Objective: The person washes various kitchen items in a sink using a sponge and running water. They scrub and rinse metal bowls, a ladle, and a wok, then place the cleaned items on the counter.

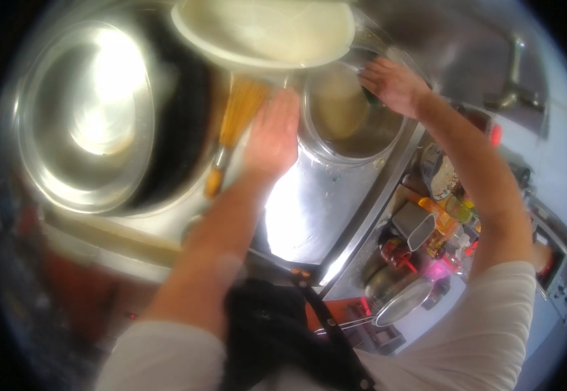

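My left hand [274, 134] rests beside a bamboo wok brush [238, 112], near the left rim of a round metal pot [356, 156]; its fingertips point up towards a pale bowl, and whether they grip anything is unclear. Over the pot's right side reaches my right hand [393, 85], its fingers at something dark in or above the pot that is blurred. Brownish liquid [339, 105] lies in the pot. The large pale bowl [273, 44] stands above both hands in the picture.
A wok [180, 107] and a shiny steel basin [44, 132] are at left. The metal sink or counter [332, 195] has a raised edge. At right are bottles, jars, a grey container [413, 222], a handled strainer [403, 303] and a faucet-like metal pipe [514, 68].
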A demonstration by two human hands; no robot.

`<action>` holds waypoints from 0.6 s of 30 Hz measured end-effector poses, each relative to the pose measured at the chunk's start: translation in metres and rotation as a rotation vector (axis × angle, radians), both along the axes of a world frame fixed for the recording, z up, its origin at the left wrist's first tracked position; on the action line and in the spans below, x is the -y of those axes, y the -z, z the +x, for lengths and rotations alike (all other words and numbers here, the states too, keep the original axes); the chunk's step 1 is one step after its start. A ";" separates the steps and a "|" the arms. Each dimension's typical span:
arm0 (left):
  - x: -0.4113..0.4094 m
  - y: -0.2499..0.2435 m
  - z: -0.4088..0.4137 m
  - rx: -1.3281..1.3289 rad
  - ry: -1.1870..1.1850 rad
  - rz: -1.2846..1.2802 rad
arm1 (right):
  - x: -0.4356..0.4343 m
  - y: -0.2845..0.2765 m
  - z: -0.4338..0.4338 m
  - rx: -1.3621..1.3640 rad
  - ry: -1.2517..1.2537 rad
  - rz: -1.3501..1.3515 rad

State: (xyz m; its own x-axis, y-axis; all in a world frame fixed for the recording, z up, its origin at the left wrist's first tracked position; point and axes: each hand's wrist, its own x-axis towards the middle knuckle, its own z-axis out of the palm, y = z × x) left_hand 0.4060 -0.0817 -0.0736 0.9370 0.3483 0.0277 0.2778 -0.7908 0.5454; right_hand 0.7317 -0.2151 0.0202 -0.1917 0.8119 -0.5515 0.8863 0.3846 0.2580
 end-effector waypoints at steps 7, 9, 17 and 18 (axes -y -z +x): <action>-0.006 0.002 0.002 -0.023 -0.006 -0.027 | 0.025 0.039 -0.031 0.304 0.072 -0.212; 0.001 -0.005 -0.002 -0.017 0.010 -0.014 | 0.034 0.050 -0.092 0.219 0.715 -0.573; 0.002 -0.006 0.010 -0.033 -0.006 0.017 | -0.029 0.101 -0.118 -0.624 1.385 0.274; 0.003 -0.004 0.009 -0.002 0.000 0.054 | -0.030 0.111 -0.107 -0.536 1.352 0.427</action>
